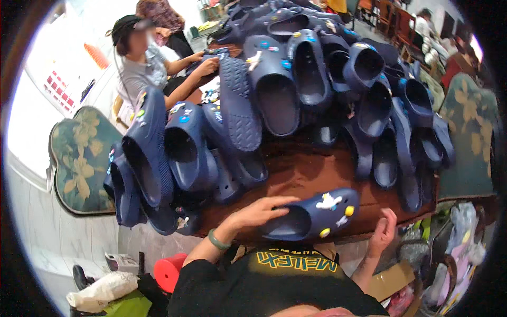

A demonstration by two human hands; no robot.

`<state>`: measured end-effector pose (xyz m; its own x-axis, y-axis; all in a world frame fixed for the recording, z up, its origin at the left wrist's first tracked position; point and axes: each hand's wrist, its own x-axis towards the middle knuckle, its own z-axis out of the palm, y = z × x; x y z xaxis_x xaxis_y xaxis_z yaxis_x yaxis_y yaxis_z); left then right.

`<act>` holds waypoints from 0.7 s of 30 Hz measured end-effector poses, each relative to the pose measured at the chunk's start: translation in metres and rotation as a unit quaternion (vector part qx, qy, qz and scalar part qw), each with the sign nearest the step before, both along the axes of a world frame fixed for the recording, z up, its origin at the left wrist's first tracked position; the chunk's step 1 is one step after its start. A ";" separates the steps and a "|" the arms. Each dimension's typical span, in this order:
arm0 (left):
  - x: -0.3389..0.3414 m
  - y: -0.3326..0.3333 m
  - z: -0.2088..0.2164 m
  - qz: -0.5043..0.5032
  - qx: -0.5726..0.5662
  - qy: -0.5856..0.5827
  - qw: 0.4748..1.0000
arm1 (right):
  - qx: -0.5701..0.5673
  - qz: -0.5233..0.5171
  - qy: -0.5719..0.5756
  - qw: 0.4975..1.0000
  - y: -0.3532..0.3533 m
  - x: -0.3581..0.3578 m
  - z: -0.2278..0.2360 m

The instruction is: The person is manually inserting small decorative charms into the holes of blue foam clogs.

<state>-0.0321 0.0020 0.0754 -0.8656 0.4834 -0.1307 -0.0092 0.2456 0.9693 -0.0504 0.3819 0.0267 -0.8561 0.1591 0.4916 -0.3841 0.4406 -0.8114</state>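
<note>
Navy clog (311, 203): before you at the brown table's (301, 164) near edge; toe between 2 and 3 o'clock, long axis slanting back past 8.
Your left hand (259, 212): fingers holding its heel end.
Your right hand (384, 232): empty, loosely curled, past the toe toward 4.
Clog heap (264, 61): arching from 9 through 12 to 3.
Co-worker (137, 71): near 10.
</note>
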 end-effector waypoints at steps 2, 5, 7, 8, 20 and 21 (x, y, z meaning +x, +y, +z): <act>0.017 -0.015 -0.003 0.011 -0.007 -0.045 0.999 | 0.090 0.128 -0.011 0.988 -0.038 -0.022 0.026; 0.034 -0.033 -0.020 0.051 -0.012 -0.032 0.998 | 0.121 0.340 -0.062 0.931 -0.077 -0.050 0.030; 0.038 -0.040 -0.032 0.084 -0.135 0.081 0.984 | 0.127 0.397 -0.108 0.903 -0.100 -0.055 0.027; 0.040 -0.041 -0.037 0.109 -0.257 0.186 0.942 | 0.150 0.407 -0.117 0.893 -0.110 -0.053 0.025; 0.054 0.019 -0.025 0.210 -0.038 0.190 0.958 | 0.180 0.443 -0.130 0.869 -0.110 -0.051 0.022; 0.052 0.020 -0.032 0.215 -0.038 0.172 0.961 | 0.173 0.422 -0.117 0.882 -0.114 -0.048 0.024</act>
<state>0.0202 0.0222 0.0438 -0.9816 0.0720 0.1769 0.1910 0.3616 0.9125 -0.0983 0.2675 0.0512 -0.6822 -0.7085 0.1807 -0.5338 0.3137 -0.7852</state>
